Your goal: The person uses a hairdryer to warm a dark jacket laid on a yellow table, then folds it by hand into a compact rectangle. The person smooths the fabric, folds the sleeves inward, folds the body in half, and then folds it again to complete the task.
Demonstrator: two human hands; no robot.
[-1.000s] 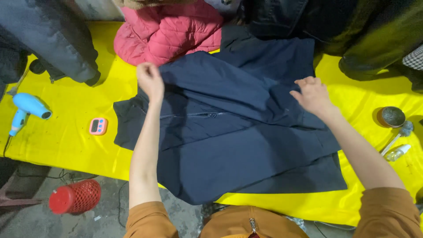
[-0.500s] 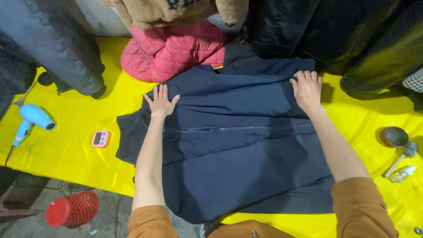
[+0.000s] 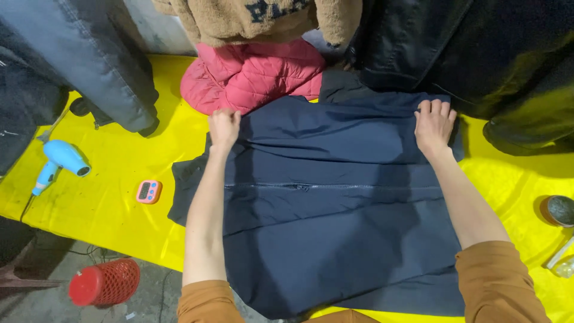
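Head view, one view only. Your left hand [image 3: 223,128] is curled, fingers bunched on the far left corner of the navy jacket [image 3: 335,209]. Your right hand [image 3: 434,124] lies on the far right corner, fingers together and bent over the fold; can't tell if it pinches cloth.

Jacket: one, spread flat mid-table, zipper [image 3: 329,186] running left to right across it, near hem hanging over the near edge of the table [image 3: 113,203].

Count:
- 1 pink quilted jacket [image 3: 251,75], far edge, touching the navy one just beyond your left hand.
- 1 tan fleece [image 3: 263,21] overlapping the pink one from behind.
- 1 grey coat [image 3: 89,66], far left corner.
- Black coats [image 3: 478,54], far right; can't tell how many.
- 1 blue hairdryer [image 3: 60,161], left edge.
- 1 small pink timer [image 3: 148,191], between hairdryer and jacket, apart from both.
- 1 dark round bowl [image 3: 559,209] at the right edge, a clear bottle [image 3: 559,263] just nearer you.
- 1 red mesh basket [image 3: 104,282], on the floor, left of your left sleeve.

Surface: table under a bright yellow cover. Floor [image 3: 149,293]: bare grey concrete.
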